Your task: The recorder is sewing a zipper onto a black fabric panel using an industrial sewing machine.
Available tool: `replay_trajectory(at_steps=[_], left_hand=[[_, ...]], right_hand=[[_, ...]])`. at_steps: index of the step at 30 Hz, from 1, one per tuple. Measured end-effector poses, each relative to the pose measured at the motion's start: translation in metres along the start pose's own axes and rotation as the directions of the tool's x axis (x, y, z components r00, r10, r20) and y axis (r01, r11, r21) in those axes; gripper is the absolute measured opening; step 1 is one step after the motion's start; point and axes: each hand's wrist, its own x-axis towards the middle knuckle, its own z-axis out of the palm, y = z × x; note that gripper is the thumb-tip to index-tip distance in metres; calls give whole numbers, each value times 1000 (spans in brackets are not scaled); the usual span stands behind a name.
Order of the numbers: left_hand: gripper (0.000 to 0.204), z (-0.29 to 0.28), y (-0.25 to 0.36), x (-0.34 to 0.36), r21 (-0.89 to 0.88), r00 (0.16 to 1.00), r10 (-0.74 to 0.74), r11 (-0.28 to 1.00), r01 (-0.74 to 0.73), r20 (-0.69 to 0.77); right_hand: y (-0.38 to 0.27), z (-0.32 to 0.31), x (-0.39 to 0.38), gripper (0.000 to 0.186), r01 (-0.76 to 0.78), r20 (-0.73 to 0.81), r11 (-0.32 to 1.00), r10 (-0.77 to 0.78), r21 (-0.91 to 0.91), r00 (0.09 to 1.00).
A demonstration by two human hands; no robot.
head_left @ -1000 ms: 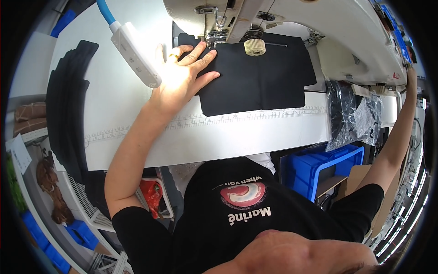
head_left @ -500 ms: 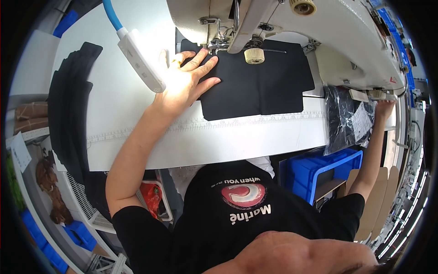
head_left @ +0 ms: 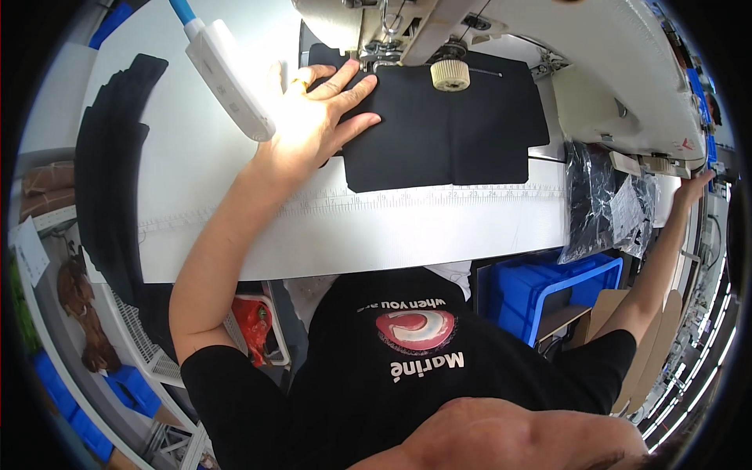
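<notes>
Flatly spread, left hand (head_left: 317, 110) on black fabric (head_left: 439, 133) near numbered ruler (head_left: 384, 197); right hand (head_left: 693, 188), grip unclear.

One person (head_left: 368, 399) works with two hands, a left hand (head_left: 308, 125) and a right hand (head_left: 692, 188), at one white worktable (head_left: 352, 243) bearing one sewing machine (head_left: 580, 47) and one black fabric panel (head_left: 431, 137). Also in view: one pile of dark cloth (head_left: 112, 168), its layers too overlapped to count; one white device (head_left: 227, 78); one printed ruler scale (head_left: 384, 198); one plastic package (head_left: 589, 207); one yellow ring (head_left: 298, 84). Lower down: one large blue crate (head_left: 513, 301) at right, one red bundle (head_left: 253, 325) at left, and several blue bins (head_left: 133, 390), their exact number unclear.
</notes>
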Motion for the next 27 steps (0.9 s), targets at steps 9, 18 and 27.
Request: replay_trajectory(at_steps=[9,18,27], left_hand=[[46,1,-1,-2,45,995,-34,999,30,89],[75,-30,26,-30,-267,962,147,960,-82,231],[46,-10,12,-14,74,992,118,991,-114,-53]], right_hand=[[-14,10,37,42,-124,195,930,58,346,979],[-43,15,70,45,-62,359,996,82,-67,930],[-37,20,-53,51,19,203,1000,-23,21,979]])
